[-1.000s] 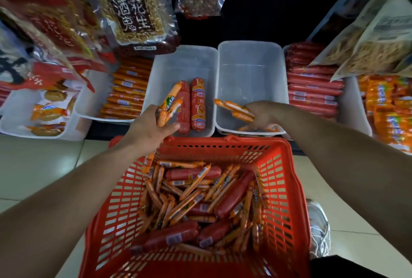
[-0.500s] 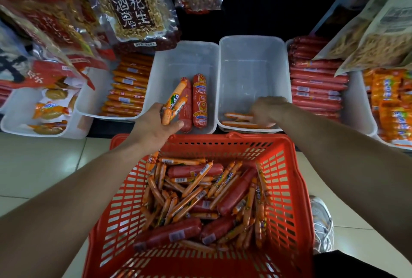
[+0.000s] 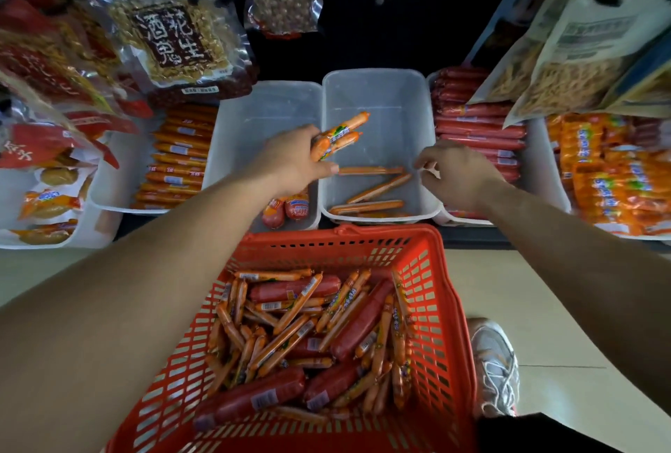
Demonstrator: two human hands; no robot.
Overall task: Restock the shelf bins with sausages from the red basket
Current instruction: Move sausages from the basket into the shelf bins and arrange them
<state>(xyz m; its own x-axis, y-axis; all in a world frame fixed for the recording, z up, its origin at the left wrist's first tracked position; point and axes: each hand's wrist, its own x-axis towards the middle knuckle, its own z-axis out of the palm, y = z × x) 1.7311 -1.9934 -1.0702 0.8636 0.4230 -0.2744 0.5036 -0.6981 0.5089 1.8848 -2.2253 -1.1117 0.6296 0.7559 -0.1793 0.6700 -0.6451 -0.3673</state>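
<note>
The red basket (image 3: 432, 307) in front of me holds several thin orange sausages and thick red sausages (image 3: 363, 318). My left hand (image 3: 290, 162) grips a small bunch of thin orange sausages (image 3: 337, 137) over the seam between two clear shelf bins. The right-hand clear bin (image 3: 377, 97) has several thin orange sausages (image 3: 377, 187) lying on its bottom. My right hand (image 3: 457, 173) hovers at that bin's right wall with fingers loosely curled and nothing in it. The left clear bin (image 3: 268, 115) holds two short red sausages (image 3: 287, 209), partly hidden by my left arm.
A bin of orange sausages (image 3: 178, 158) stands at the left, a bin of long red sausages (image 3: 475, 126) at the right, and orange packs (image 3: 613, 176) further right. Snack bags (image 3: 174, 42) hang overhead. A shoe (image 3: 493, 365) rests on the tiled floor beside the basket.
My left hand has carried its bunch of orange sausages up and right from the basket's rim to the bins. My right hand let go of its sausages in the right bin and drew right.
</note>
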